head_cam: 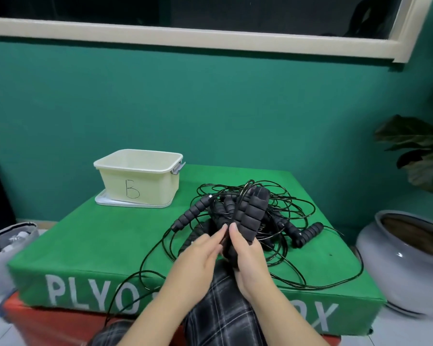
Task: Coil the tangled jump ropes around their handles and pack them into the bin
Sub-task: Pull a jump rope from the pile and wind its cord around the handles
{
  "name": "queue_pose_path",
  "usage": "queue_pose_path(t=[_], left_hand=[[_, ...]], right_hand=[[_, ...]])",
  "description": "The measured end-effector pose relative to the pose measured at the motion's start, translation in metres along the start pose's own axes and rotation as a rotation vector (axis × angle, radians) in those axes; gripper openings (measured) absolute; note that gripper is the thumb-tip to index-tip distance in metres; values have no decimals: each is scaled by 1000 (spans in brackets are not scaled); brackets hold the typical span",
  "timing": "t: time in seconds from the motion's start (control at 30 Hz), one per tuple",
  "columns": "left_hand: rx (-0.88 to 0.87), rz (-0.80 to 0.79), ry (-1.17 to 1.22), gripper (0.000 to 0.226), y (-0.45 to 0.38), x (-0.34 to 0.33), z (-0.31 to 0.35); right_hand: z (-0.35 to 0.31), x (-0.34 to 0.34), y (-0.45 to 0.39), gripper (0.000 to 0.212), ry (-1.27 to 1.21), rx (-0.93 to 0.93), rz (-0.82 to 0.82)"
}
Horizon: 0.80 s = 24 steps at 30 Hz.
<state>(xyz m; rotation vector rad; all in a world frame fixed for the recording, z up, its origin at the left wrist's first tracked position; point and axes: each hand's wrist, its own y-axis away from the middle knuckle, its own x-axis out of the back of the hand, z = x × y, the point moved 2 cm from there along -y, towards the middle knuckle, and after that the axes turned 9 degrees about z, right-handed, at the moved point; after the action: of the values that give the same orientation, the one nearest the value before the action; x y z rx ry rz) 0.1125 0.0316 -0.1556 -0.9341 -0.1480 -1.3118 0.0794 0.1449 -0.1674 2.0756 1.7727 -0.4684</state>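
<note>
The right hand (248, 255) has its fingers curled round the lower end of a pair of foam handles (250, 216), thumb pressed on the front. The left hand's fingertips (223, 229) lie straight against the handles' left side, steadying rather than gripping. The handles stand nearly upright, long axis running up and away from the person. Their cord trails off into the tangled ropes (280, 221) heaped just behind and to the right on the green plyo box (110, 233). The bin (140, 181), apparently empty, sits well apart at the far left, nearer the left hand.
</note>
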Motion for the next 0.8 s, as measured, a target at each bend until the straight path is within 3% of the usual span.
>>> queue_pose_path(t=[0.17, 0.27, 0.37, 0.47, 0.53, 0.7, 0.8], left_hand=[[-84, -105, -260, 37, 7, -6, -1], [-94, -160, -278, 36, 5, -1, -2], [38, -80, -308, 24, -4, 20, -7], [256, -31, -641, 61, -13, 52, -19], [295, -21, -732, 71, -19, 71, -29], [433, 40, -458, 65, -37, 113, -43], [596, 31, 95, 46, -43, 121, -36]], right_hand=[[1, 3, -1, 23, 149, 82, 10], [2, 3, -1, 18, 154, 95, 8], [3, 6, -2, 9, 261, 167, 62], [3, 5, 3, 7, 506, 265, 17], [3, 2, 8, 13, 586, 330, -34], [1, -5, 12, 27, 677, 416, -110], [-2, -5, 12, 32, 753, 485, -154]])
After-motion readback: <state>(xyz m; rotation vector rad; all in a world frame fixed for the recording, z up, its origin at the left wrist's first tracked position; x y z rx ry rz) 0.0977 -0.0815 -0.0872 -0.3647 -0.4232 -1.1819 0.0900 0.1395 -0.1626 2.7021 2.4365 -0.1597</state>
